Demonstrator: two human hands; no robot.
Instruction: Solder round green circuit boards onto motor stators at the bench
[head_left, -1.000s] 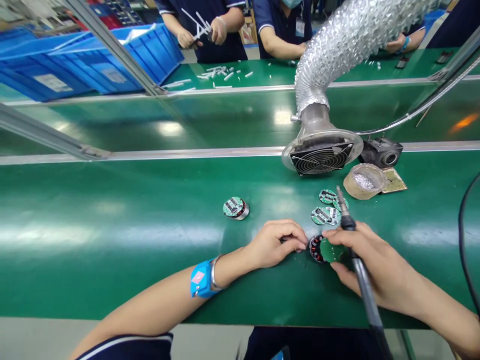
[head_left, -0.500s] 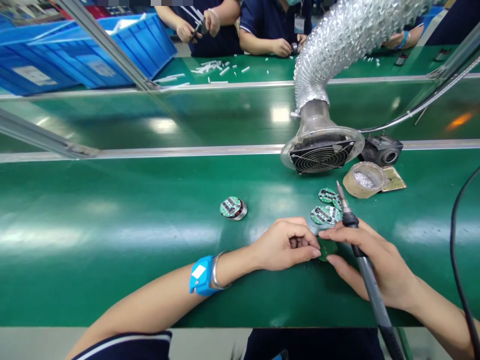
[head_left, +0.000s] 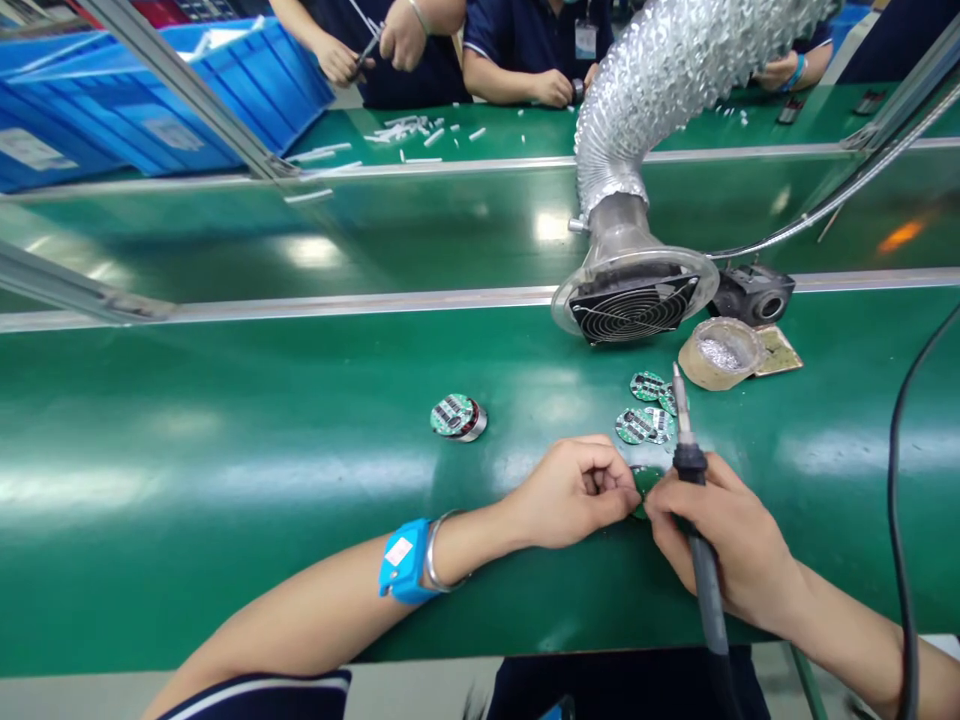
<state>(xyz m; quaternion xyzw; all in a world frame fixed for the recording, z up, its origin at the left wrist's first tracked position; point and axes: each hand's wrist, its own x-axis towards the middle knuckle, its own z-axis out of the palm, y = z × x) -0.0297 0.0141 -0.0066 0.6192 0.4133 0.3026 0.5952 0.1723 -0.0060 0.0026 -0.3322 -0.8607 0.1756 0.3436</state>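
Round green board (head_left: 648,479) between both hands' fingertips | left hand (head_left: 574,492): thumb and fingers pinched together on its left edge | right hand (head_left: 742,545): clamped on soldering iron (head_left: 708,580), fingertips at the board | from here I'd steady both edges, iron tip aimed clear

Left grip (head_left: 577,495) touches a green board (head_left: 646,484); right grip (head_left: 742,548) holds a soldering iron (head_left: 706,575).
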